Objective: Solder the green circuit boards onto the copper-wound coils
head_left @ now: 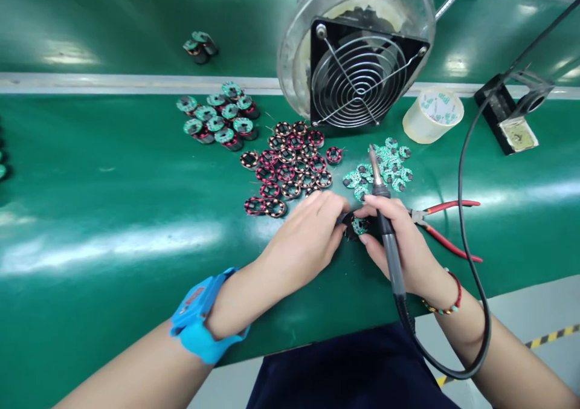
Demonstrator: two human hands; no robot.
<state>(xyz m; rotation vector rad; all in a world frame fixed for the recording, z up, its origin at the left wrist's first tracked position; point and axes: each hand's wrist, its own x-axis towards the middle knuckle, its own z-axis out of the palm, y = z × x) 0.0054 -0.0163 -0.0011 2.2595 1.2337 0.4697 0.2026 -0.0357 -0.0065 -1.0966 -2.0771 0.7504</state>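
Right at the centre we have a small coil assembly (359, 226), dark with a green round board on top, pinched between both hands on the green mat (113, 215), just in front of the fan (360, 80). Our left hand (303, 246) curls its fingers closed around the assembly's left side; our right hand (399, 246) grips its right side with thumb and fingertips while also clamping the soldering iron (385, 228) against the palm. The iron's long axis runs nearly straight away from us, tip pointing up toward the fan, its handle trailing back to a black cable (466, 228) that loops round toward our lap. The assembly is too covered by fingers for us to tell which way it faces. We see no trays or bins; the parts lie loose on the mat. Between the hands and the fan sits a heap of copper-wound coils (290, 164); right of that, a scatter of green round boards (385, 167). Left of the fan, finished coils (220, 119) topped with green boards cluster together. Red-handled pliers (446, 228) lie just right of our right hand, and a tape roll (432, 114) stands to the fan's right.
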